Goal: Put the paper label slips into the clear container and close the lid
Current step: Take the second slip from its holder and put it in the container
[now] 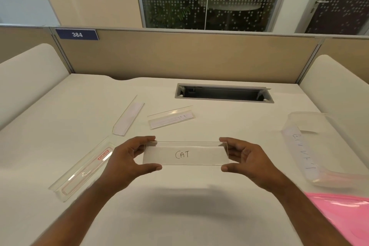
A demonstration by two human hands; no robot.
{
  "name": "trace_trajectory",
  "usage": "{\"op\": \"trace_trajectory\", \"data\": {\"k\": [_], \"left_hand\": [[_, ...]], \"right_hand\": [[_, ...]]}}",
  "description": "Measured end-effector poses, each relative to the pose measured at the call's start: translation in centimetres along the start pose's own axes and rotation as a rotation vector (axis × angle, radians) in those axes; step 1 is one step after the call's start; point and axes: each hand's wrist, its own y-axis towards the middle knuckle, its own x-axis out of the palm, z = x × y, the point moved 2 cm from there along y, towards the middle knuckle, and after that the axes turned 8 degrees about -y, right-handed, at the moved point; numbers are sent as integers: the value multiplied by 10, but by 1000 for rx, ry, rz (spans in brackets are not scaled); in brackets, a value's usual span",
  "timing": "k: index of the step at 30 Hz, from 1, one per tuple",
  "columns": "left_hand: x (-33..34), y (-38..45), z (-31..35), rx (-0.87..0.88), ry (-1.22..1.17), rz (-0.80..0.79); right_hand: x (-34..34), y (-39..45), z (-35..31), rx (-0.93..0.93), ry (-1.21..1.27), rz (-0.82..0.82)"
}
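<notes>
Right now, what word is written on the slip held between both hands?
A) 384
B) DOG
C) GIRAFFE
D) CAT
D: the slip pinched at its ends by the left hand and right hand reads CAT in handwriting.

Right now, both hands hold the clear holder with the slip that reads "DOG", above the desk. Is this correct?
Not quite. The head view shows the slip reads "CAT", not "DOG". The rest stands: the left hand and right hand hold the clear holder by its ends above the desk.
</notes>
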Motion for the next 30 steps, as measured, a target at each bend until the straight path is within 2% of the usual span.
{"op": "trace_trajectory", "data": {"k": [13,30], "left_hand": [[2,10,14,141,88,-82],[16,19,11,134,181,-91]], "right_hand": [[-14,-1,-18,-149,-111,51],[-32,-8,-16,-153,-185,35]]}}
